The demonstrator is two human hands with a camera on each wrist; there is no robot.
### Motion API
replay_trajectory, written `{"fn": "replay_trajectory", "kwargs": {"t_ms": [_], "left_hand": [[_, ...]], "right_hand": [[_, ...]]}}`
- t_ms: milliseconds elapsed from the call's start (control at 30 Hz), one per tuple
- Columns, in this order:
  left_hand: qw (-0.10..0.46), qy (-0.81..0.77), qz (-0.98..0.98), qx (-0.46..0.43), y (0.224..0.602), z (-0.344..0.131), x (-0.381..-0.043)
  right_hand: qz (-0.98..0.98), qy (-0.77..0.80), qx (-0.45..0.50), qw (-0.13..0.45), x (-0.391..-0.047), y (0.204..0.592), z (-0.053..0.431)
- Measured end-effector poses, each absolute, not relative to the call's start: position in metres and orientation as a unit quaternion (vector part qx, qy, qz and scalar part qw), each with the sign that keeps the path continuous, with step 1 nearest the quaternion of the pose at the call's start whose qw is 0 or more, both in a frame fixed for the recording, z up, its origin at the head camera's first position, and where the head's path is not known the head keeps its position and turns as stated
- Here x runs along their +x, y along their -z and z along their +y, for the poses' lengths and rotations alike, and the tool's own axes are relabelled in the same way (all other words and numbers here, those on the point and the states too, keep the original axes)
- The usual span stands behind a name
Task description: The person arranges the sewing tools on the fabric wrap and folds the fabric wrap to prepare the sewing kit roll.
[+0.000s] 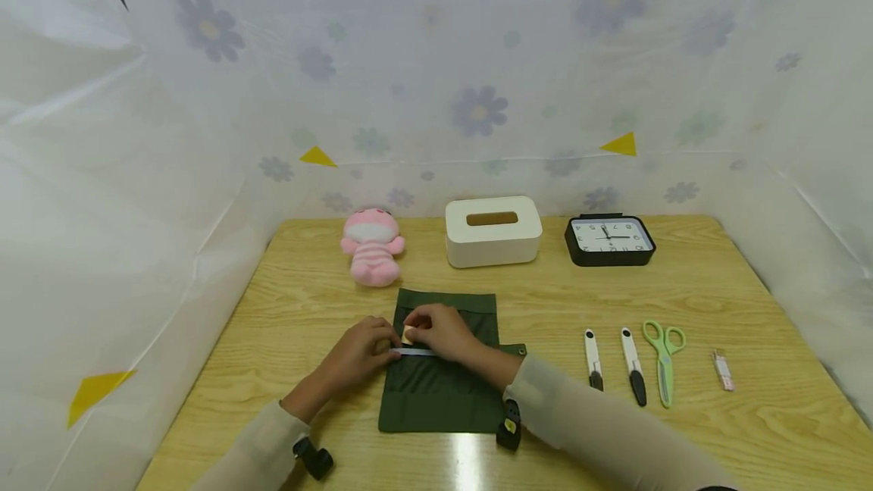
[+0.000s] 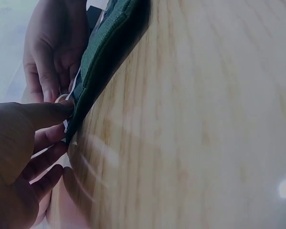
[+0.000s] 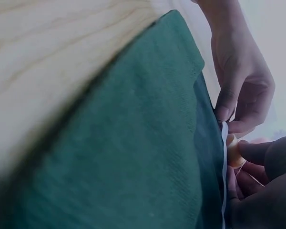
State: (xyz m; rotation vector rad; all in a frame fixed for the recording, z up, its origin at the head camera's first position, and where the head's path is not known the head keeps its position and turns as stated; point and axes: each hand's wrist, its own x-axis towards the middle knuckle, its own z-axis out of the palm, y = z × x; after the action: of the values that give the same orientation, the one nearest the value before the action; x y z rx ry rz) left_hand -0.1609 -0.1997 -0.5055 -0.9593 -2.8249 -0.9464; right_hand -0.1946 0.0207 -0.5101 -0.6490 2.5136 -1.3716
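A dark green cloth organiser [image 1: 443,396] lies spread on the table, with a narrow white strip [image 1: 416,352] running across it. My left hand [image 1: 358,354] pinches the organiser's left edge at the end of the strip, thumb on top and fingers below in the left wrist view. Just above the strip, my right hand [image 1: 439,330] pinches a small pale orange piece [image 1: 408,335] between thumb and fingers. The right wrist view shows this rounded piece [image 3: 234,151] close beside the white strip [image 3: 224,167]; I cannot tell what it is.
At the back stand a pink plush toy [image 1: 372,247], a white tissue box [image 1: 492,248] and a black-framed clock [image 1: 609,258]. On the right lie two white-and-black tools [image 1: 592,353], green scissors [image 1: 664,366] and a small pink-and-white item [image 1: 723,371]. The organiser's snap tab [image 1: 513,348] sticks out right.
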Motion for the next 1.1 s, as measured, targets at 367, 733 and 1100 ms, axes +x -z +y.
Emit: {"fn": "replay_trajectory", "kwargs": {"t_ms": [367,733,1100], "left_hand": [[0.036,0.306,-0.894,-0.326,0.5064,-0.2003,-0.1581],[0.047,0.316,-0.888,-0.33,0.5077,-0.2017,-0.1584],[0.044,0.318,-0.886,-0.334,0.508,-0.2005,-0.1578]], "right_hand": [[0.857,0.455,-0.223,0.092,-0.1914,0.5113,0.0182],[0.856,0.446,-0.242,0.094,-0.1899,0.5102,0.016],[0.857,0.442,-0.245,0.097,-0.1898,0.5109,0.0163]]}}
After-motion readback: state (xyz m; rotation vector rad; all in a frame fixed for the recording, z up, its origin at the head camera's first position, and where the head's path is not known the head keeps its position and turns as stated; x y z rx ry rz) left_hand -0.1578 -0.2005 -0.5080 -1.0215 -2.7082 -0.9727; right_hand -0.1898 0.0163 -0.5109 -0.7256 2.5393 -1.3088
